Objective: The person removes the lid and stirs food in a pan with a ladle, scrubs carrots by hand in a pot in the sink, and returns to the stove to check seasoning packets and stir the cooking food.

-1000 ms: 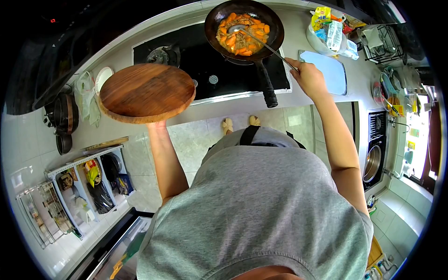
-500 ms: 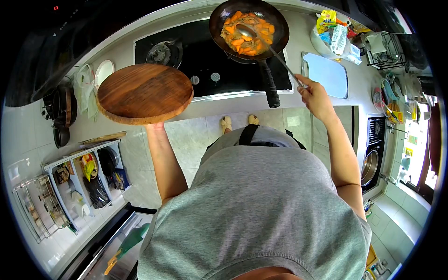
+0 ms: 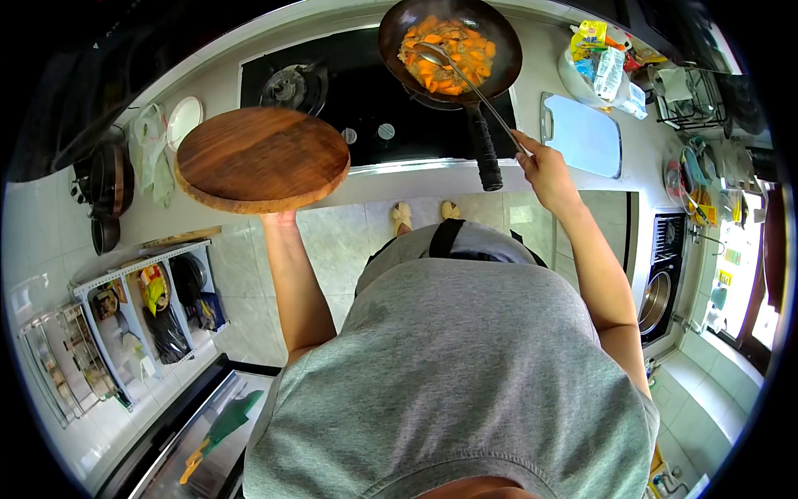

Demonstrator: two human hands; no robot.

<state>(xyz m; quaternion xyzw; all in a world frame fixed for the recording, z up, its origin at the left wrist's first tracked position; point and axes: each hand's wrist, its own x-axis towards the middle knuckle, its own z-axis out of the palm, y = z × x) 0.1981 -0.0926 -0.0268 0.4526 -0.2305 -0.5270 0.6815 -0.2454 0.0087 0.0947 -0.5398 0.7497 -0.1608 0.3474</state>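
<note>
My left hand (image 3: 280, 218) holds up a thick round wooden board (image 3: 263, 158), flat side up, at the counter's front edge. Its fingers are hidden underneath. In my right hand (image 3: 544, 170) is the end of a long metal ladle (image 3: 490, 108), fingers wrapped round it. The ladle's head rests among orange chunks and brownish bits of food (image 3: 453, 75) in a dark wok (image 3: 505, 62). The wok stands on the right side of the stove, its black wrapped handle (image 3: 487, 158) pointing towards me, just left of my right hand. A little steam rises from the food.
The black stove (image 3: 366, 91) has another burner (image 3: 293, 90) at left. Right of it lies a pale blue cutting board (image 3: 583, 137), with a tub of packets (image 3: 579, 76) behind. A white plate (image 3: 184, 116) and plastic bag (image 3: 150, 154) are at far left.
My right hand has shifted slightly left, and the ladle's head has moved in the food. The wooden board stays up in my left hand. The whole view has shifted slightly.
</note>
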